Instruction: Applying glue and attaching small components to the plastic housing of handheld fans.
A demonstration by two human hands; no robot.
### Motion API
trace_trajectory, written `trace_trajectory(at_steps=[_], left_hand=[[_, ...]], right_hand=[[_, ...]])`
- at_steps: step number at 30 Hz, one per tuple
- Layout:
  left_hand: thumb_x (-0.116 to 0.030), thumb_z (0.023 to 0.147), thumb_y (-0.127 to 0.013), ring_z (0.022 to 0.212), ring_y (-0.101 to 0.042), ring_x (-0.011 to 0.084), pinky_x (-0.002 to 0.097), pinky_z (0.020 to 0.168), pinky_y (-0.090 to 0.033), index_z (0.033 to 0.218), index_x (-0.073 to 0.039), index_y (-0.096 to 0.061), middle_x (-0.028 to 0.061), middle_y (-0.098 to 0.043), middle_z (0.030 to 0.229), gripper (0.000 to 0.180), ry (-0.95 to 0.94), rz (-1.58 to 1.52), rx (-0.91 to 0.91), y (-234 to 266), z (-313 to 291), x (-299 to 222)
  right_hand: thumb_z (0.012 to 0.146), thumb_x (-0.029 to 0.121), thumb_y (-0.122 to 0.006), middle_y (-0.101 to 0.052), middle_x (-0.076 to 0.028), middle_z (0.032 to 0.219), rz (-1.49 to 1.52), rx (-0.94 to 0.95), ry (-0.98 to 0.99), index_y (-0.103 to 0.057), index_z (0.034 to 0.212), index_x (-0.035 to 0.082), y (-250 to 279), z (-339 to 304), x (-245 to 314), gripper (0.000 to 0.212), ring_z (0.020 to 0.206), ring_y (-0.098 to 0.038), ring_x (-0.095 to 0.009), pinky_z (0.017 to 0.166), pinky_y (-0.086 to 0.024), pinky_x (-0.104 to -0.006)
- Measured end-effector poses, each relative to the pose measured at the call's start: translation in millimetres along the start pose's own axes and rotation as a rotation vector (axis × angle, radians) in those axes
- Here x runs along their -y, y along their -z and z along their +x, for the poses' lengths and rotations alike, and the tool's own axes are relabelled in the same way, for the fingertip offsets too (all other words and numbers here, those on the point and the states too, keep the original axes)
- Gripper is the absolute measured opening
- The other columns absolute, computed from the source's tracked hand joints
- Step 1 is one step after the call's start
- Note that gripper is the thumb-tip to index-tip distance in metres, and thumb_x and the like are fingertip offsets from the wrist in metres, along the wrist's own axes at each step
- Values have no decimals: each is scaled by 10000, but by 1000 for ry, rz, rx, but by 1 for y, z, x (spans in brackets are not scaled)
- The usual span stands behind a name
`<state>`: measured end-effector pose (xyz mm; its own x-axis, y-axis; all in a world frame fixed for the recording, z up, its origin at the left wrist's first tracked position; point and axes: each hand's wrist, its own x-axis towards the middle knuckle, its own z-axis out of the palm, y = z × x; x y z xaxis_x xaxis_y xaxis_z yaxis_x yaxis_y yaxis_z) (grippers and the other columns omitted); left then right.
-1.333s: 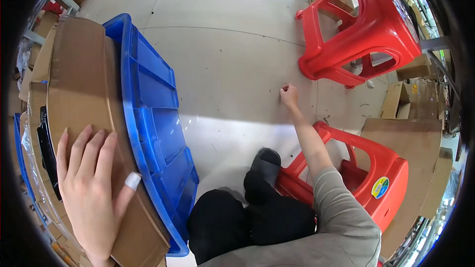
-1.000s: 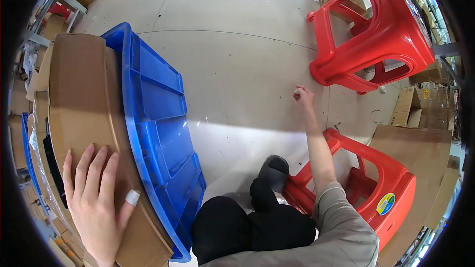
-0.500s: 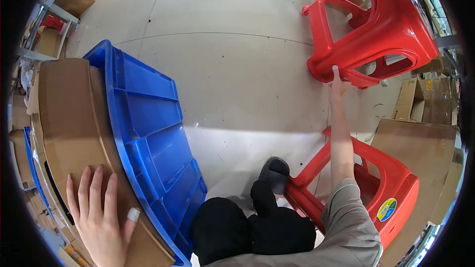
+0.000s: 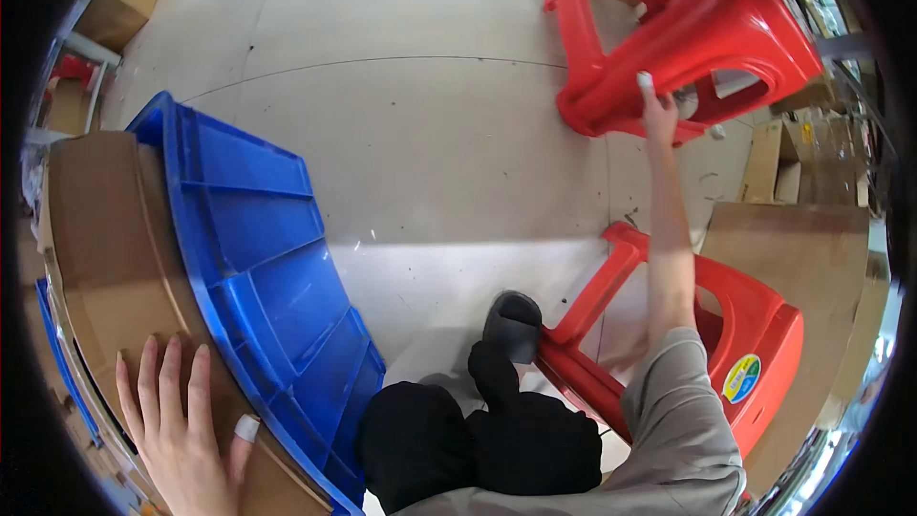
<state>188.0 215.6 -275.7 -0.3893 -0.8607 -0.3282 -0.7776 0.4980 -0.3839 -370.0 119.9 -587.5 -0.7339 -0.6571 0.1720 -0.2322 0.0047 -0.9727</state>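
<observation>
A: Obs., near to far. Left hand [image 4: 181,440] lies flat on the cardboard box [image 4: 105,258], fingers [image 4: 153,382] spread, palm down, gripping nothing. A pale patch, maybe tape, sits on the thumb tip.

B: And beside the box?

A: Blue crate [image 4: 258,229], tipped on its side, touching the box's right edge. Its ribbed face looks toward the floor [image 4: 420,134].

B: Legs?

A: Dark trousers, one dark shoe [image 4: 513,323] by the leg of the near red stool [image 4: 735,325]. That stool is lying over, close at the person's right, w/ a round sticker on it.

B: Right hand?

A: Right hand [image 4: 657,115] is stretched out to arm's length and touches the lower rim of the far red stool [image 4: 688,33]. Fingers point up and away, one tip over the rim edge; can't tell whether they've closed round it.

B: Which way does that stool lie from the fingers?

A: Directly beyond and above them in view. It's tilted, legs splayed toward upper left, seat toward the right. Right hand nearer by far; left is well apart on the box.

B: Counts?

A: Red stools 2, blue crate 1, large box under left hand 1, more cartons along right and upper-left edges, not countable.
</observation>
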Motion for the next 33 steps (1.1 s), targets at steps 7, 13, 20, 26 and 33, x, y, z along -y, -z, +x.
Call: trace_trajectory(at_steps=[7, 13, 20, 26, 33], left_hand=[[-277, 693, -608, 1140, -429, 351, 523, 1073, -213, 1229, 5, -446, 179, -481, 1181, 626, -59, -134, 16, 5, 1, -13], [-378, 834, -559, 1116, -488, 244, 396, 1044, -303, 1247, -96, -485, 90, -538, 1184, 505, -83, -54, 8, 11, 2, -13], [-225, 689, -622, 1141, -435, 353, 510, 1068, -225, 1242, 10, -434, 187, -490, 1178, 629, -75, -168, -11, -2, -6, -12], [-216, 688, -629, 1120, -443, 361, 511, 1062, -235, 1253, 15, -424, 186, -500, 1164, 644, -79, -195, 21, 2, -7, -14], [-230, 669, -647, 1102, -455, 359, 521, 1052, -254, 1232, 2, -448, 185, -504, 1155, 641, -72, -188, 9, -1, -6, -16]], right_hand=[[745, 344, -716, -656, -182, 812, -303, 97, 295, -646, 941, 16, -102, -64, 47, 388, 748, -646, -313, 669, -498, -377], [788, 290, -676, -642, -145, 721, -346, 537, 263, -651, 895, 32, -174, -125, 88, 280, 598, -611, -240, 604, -492, -340], [791, 284, -615, -593, -175, 723, -310, 735, 354, -602, 783, 33, -189, -158, 98, 251, 722, -577, -354, 673, -455, -434], [780, 212, -617, -581, -178, 796, -276, 604, 297, -574, 854, 23, -197, -187, 97, 207, 779, -564, -368, 687, -446, -455], [746, 130, -645, -573, -138, 811, -325, 472, 374, -597, 895, 77, -196, -187, 86, 165, 738, -570, -321, 647, -459, -399]])
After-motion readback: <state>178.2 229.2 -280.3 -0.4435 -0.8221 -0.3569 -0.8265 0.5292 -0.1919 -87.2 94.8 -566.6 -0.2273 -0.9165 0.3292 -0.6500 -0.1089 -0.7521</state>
